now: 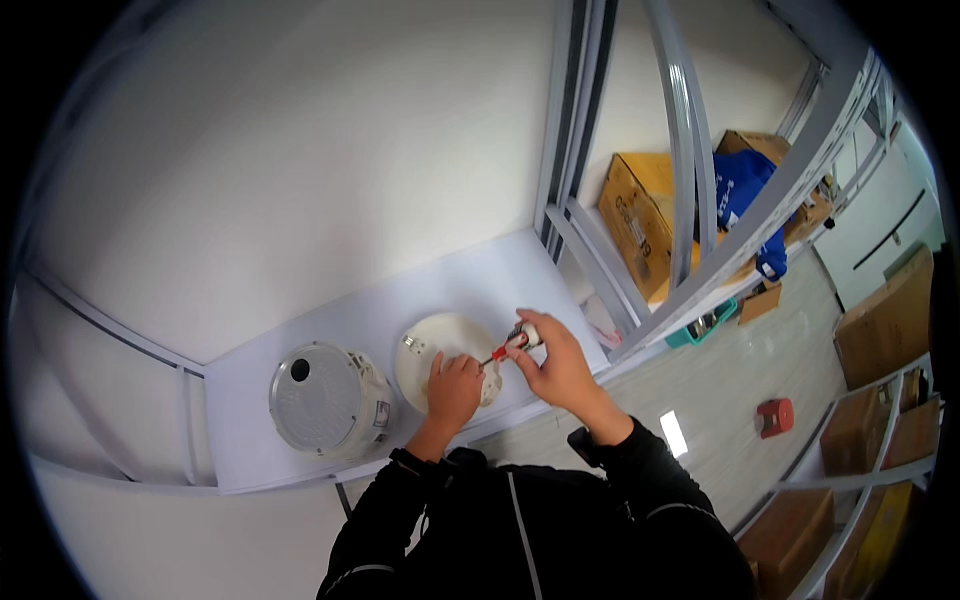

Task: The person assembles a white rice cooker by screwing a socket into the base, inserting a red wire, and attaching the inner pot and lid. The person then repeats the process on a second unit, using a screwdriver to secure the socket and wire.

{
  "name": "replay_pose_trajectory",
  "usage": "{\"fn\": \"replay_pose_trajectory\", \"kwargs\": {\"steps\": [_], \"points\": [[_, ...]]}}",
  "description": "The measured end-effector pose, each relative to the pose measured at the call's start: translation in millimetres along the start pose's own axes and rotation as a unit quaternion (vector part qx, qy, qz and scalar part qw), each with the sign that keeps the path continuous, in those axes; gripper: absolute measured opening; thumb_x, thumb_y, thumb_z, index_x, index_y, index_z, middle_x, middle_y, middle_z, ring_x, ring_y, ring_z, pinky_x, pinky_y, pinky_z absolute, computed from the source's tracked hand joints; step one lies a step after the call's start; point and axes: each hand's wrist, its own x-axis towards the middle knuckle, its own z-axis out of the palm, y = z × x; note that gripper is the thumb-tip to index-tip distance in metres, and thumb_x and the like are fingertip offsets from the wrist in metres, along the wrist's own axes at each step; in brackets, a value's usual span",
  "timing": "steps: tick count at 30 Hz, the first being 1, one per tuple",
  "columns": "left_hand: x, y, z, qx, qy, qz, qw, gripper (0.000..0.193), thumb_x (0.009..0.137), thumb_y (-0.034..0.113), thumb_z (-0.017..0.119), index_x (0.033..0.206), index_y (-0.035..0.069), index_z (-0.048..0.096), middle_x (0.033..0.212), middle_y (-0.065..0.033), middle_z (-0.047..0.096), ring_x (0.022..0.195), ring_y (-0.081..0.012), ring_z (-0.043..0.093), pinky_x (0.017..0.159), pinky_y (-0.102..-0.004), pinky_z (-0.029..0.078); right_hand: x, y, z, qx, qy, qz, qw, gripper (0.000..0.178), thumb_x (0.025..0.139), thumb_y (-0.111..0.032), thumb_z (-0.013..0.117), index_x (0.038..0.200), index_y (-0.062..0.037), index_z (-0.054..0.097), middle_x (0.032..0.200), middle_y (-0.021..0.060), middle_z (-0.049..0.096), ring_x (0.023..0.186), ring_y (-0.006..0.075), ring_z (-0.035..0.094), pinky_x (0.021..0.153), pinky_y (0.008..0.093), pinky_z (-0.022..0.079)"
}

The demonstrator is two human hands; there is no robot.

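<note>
My right hand (556, 362) is closed round the red and white handle of a screwdriver (503, 350). Its thin shaft points left, down toward a round cream-coloured cover (443, 329) lying on the white table. My left hand (456, 388) rests on the cover with its fingers bent, close to the screwdriver's tip. Whether those fingers pinch a small part is hidden. Near the cover's upper left edge sits a small metal piece (412, 343). To the left stands a white round appliance body (325, 398) with a grey top and a dark round hole.
The white table (250, 345) meets a pale wall behind. Metal frame posts (572, 120) rise at its right. Beyond them are a yellow box (640, 215), a blue bag (745, 185) and a teal bin (700, 325). A red stool (775, 417) stands on the floor near shelves with cardboard boxes.
</note>
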Motion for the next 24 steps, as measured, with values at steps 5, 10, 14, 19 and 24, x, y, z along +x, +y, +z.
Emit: {"fn": "replay_pose_trajectory", "kwargs": {"steps": [5,10,14,19,24], "points": [[18,23,-15,-0.083,0.058,0.035,0.994,0.017,0.088,0.017,0.079,0.101,0.010,0.071,0.104,-0.0067,0.066,0.099,-0.0337,0.064,0.091,-0.0479,0.047,-6,8,-26,0.004,0.053,-0.008,0.999,0.055,0.092,-0.014,0.084,0.140,-0.0027,0.061,0.117,0.0160,0.073,0.106,0.0305,0.072,0.094,0.0390,0.055],[34,43,5,-0.100,0.022,0.062,0.993,0.013,0.086,0.016,0.082,0.097,0.012,0.077,0.104,-0.0040,0.064,0.101,-0.0293,0.062,0.091,-0.0450,0.047,-26,18,-49,-0.010,0.090,0.011,0.996,0.054,0.092,-0.012,0.084,0.140,-0.0018,0.061,0.119,0.0165,0.073,0.107,0.0298,0.072,0.096,0.0385,0.055],[51,61,24,-0.075,-0.036,0.084,0.993,0.011,0.085,0.016,0.082,0.096,0.015,0.081,0.106,-0.0016,0.063,0.107,-0.0263,0.060,0.093,-0.0446,0.045,-48,24,-67,-0.032,0.115,0.043,0.992,0.054,0.092,-0.012,0.084,0.140,-0.0010,0.061,0.120,0.0173,0.073,0.108,0.0295,0.072,0.096,0.0387,0.055],[60,66,54,-0.033,-0.074,0.100,0.992,0.017,0.083,0.017,0.084,0.100,0.019,0.083,0.108,-0.0001,0.063,0.111,-0.0256,0.058,0.096,-0.0443,0.043,-70,29,-84,-0.064,0.131,0.070,0.987,0.053,0.092,-0.011,0.084,0.139,-0.0017,0.061,0.122,0.0163,0.072,0.109,0.0301,0.071,0.097,0.0386,0.054],[62,67,53,-0.048,-0.071,0.094,0.992,0.022,0.082,0.017,0.084,0.104,0.018,0.083,0.112,-0.0002,0.065,0.112,-0.0256,0.057,0.098,-0.0441,0.042,-75,27,-93,-0.067,0.135,0.085,0.985,0.051,0.093,-0.010,0.083,0.139,-0.0020,0.061,0.124,0.0157,0.071,0.112,0.0304,0.070,0.099,0.0386,0.053]]}}
